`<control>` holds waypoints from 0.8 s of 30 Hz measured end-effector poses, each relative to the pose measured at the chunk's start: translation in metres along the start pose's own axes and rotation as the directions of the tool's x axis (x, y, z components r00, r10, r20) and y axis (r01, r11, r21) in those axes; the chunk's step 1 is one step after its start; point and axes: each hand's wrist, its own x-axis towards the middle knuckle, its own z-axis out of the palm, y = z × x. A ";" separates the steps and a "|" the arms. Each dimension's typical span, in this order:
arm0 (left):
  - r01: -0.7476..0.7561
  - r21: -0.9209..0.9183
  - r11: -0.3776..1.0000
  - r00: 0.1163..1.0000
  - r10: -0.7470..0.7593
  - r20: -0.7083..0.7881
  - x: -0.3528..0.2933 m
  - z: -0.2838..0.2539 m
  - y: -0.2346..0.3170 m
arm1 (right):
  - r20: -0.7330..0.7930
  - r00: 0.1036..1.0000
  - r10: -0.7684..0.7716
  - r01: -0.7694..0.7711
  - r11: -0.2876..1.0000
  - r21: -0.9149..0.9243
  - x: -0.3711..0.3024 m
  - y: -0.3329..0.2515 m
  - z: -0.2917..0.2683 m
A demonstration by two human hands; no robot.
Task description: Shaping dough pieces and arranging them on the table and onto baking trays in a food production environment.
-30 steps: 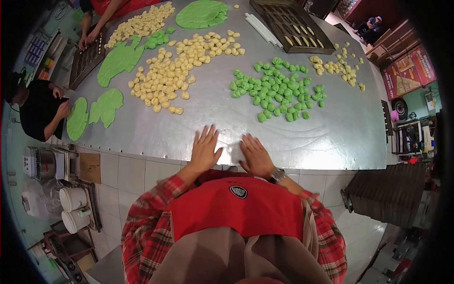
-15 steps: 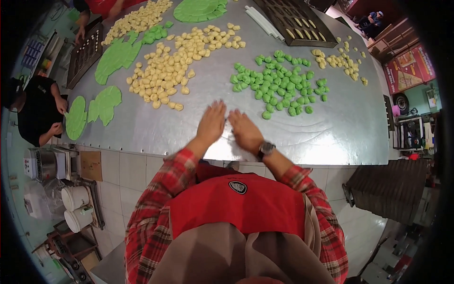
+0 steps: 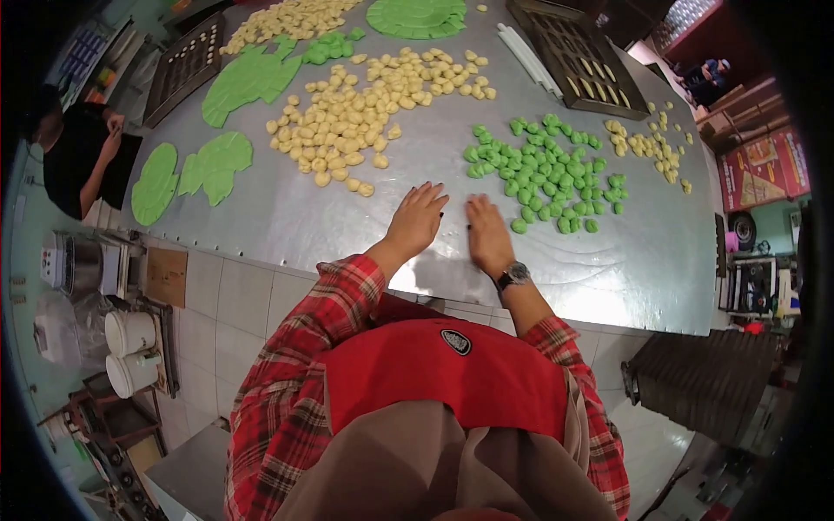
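Palm down over the near part of the metal table [image 3: 365, 239], my left hand [image 3: 415, 219] has its fingers stretched out and slightly spread. My right hand [image 3: 490, 236], with a watch [image 3: 518, 273] on its wrist, is beside it, fingers straight and a gap between the two hands. I see no dough in either hand; whatever lies beneath the palms is hidden. Just beyond my right hand is a loose group of green dough balls [image 3: 552, 174]. A larger spread of yellow dough balls [image 3: 347, 130] lies beyond my left hand.
Flat green dough sheets [image 3: 217, 165] lie on the left and a round one [image 3: 417, 17] at the back. A dark moulded tray [image 3: 582, 65] holds yellow pieces, beside white rods [image 3: 528, 59]. Small yellow pieces [image 3: 647, 148] lie at right. A co-worker [image 3: 82, 161] stands at left.
My hands have moved apart, leaving a wider gap between them. The view has shifted, so the table's contents sit further right. The co-worker at left has brought their hands together, away from the green sheet.
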 end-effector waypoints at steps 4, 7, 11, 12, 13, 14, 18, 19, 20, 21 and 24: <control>0.241 0.034 0.970 0.952 -0.244 0.183 -0.064 -0.045 -0.025 | 0.082 0.989 0.125 -0.116 0.988 -0.103 -0.058 -0.040 -0.027; 0.298 -0.392 0.871 0.955 -0.272 0.122 -0.077 -0.047 -0.029 | 0.215 0.960 0.182 -0.186 0.983 -0.001 -0.099 -0.036 -0.033; 0.156 -0.869 0.471 0.826 -0.544 -0.147 -0.020 -0.066 -0.026 | -0.130 0.845 0.519 -0.368 0.741 0.561 -0.036 -0.004 -0.018; 0.175 -0.680 0.712 0.820 -0.488 -0.300 -0.016 -0.089 -0.049 | -0.233 0.817 0.528 -0.273 0.710 0.650 0.001 -0.024 -0.038; 0.243 -0.611 0.753 0.792 -0.518 -0.323 -0.021 -0.115 -0.077 | -0.228 0.809 0.541 -0.270 0.687 0.675 0.019 -0.041 -0.051; 0.302 -0.542 0.784 0.772 -0.535 -0.344 -0.027 -0.146 -0.109 | -0.234 0.810 0.537 -0.262 0.690 0.675 0.021 -0.042 -0.047; 0.683 -0.019 0.730 0.508 -0.494 -0.705 -0.121 -0.240 -0.266 | -0.135 0.956 0.259 -0.227 0.951 0.212 -0.011 -0.044 0.007; 0.856 0.035 0.516 0.431 -0.675 -0.599 -0.150 -0.258 -0.293 | -0.126 0.974 0.189 -0.180 0.980 0.080 -0.012 -0.055 0.013; 0.956 0.120 0.268 0.291 -0.820 -0.492 -0.170 -0.266 -0.312 | -0.108 0.987 0.119 -0.125 0.991 -0.053 -0.008 -0.066 0.016; 0.956 0.116 0.268 0.289 -0.819 -0.495 -0.170 -0.265 -0.322 | -0.110 0.987 0.114 -0.121 0.991 -0.054 0.001 -0.077 0.018; 0.972 0.069 0.224 0.231 -0.865 -0.445 -0.154 -0.265 -0.345 | -0.075 0.996 -0.037 0.045 0.994 0.100 0.047 -0.117 0.021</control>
